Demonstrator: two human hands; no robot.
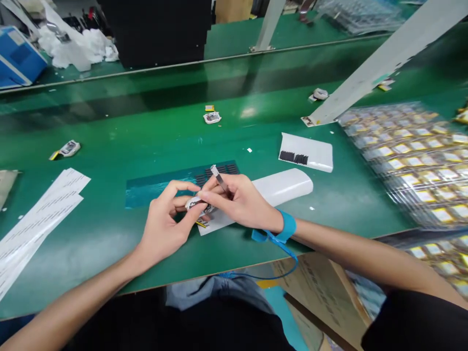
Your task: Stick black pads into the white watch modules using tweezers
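Note:
My left hand [166,219] is closed around the edge of a small white oval device housing [199,204] with dark parts inside. A yellow-edged battery piece [201,224] hangs just below it. My right hand [234,197] has its thumb and forefinger pinched at the housing's upper edge. Tucked in that hand is a flat metal tool, apparently tweezers [219,176], with its pale end pointing up and away. Beneath the hands lie a teal sheet [153,187] with rows of black strips [227,169] and a curled white backing sheet [285,186].
Similar devices [212,117] with batteries sit along the conveyor-like green surface. White strip sheets [40,219] lie at left; a white sheet [310,152] bears black pieces. Clear trays [405,146] of parts stand right, beside a slanted metal post [365,73]. A blue cord [288,253] trails from my right wristband.

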